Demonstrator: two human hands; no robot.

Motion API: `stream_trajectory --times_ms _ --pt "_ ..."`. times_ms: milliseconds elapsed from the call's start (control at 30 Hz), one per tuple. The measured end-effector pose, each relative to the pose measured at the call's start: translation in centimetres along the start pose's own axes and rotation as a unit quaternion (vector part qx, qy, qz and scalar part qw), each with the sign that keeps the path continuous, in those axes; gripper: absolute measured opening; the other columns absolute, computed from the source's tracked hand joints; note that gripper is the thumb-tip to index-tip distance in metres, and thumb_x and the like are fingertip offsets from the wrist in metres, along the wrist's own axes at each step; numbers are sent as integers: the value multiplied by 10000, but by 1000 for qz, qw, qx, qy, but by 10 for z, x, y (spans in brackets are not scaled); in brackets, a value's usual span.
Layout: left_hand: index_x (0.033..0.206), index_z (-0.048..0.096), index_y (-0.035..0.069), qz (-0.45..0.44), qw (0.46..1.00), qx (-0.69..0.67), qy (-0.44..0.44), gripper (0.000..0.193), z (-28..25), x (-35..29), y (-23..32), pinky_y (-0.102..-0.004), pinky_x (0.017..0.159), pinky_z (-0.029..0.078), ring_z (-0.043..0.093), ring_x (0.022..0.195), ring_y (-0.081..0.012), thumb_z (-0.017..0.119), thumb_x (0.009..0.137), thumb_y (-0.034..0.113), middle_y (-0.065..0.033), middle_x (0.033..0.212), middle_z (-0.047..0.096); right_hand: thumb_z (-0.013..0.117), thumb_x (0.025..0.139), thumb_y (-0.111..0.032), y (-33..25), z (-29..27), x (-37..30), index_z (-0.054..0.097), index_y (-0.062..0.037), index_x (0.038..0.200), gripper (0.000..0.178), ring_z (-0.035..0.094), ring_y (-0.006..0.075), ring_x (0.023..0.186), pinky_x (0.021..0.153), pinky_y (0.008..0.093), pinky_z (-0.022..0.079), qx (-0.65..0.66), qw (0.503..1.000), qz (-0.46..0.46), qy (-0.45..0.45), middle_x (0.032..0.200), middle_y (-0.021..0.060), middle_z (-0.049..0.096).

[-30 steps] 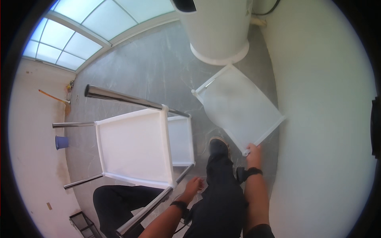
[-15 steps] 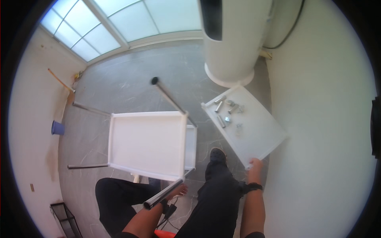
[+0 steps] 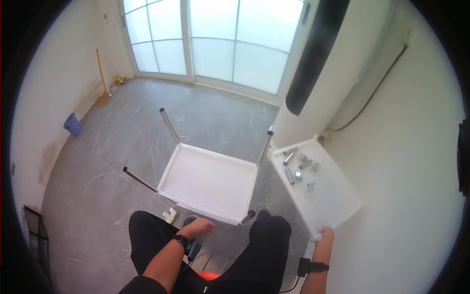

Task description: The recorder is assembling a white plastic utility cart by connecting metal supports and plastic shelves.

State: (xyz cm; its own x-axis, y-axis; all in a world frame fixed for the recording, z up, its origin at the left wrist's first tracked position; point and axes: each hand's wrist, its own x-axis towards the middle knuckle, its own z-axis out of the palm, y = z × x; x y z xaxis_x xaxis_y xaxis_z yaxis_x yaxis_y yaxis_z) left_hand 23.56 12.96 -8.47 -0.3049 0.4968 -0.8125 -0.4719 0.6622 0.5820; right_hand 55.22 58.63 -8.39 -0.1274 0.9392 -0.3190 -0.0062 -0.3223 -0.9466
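Right hand (image 3: 325, 235) on white tray (image 3: 338, 198)

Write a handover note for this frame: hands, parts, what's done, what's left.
Left hand: open, hovering low by the near edge of the white shelf tray, holding nothing.
Right hand: gripping the near corner of the second white tray, which holds loose metal tubes and casters.
Done: the shelf tray has metal poles standing at its corners.
Left: the second tray is unmounted and its hardware unused; a small white fitting lies on the floor by the left knee.
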Motion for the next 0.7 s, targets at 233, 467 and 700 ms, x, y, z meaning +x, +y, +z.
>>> stream_trajectory --times_ms 233,467,700 --pt "1049 676 -2 226 961 -140 81 312 -62 -25 17 -328 775 521 653 894 -197 500 939 230 -103 962 682 537 542 -56 -76 22 -139 515 24 887 355 584 380 804 737 461 525 64 995 78 -18 893 140 563" --pt "1059 661 9 347 923 -145 78 310 -78 -81 72 -312 805 533 664 907 -187 462 958 225 -82 960 679 517 571 -79 -128 -2 -170 500 -10 888 325 575 312 818 716 406 508 -17 998 -12 -58 878 109 536" --pt "1172 604 14 386 919 -56 62 294 -69 -106 114 -318 799 543 662 901 -188 457 1005 205 -94 979 667 510 628 -150 -155 -21 -202 510 -16 895 298 569 284 692 521 407 478 6 999 21 -23 846 114 520"
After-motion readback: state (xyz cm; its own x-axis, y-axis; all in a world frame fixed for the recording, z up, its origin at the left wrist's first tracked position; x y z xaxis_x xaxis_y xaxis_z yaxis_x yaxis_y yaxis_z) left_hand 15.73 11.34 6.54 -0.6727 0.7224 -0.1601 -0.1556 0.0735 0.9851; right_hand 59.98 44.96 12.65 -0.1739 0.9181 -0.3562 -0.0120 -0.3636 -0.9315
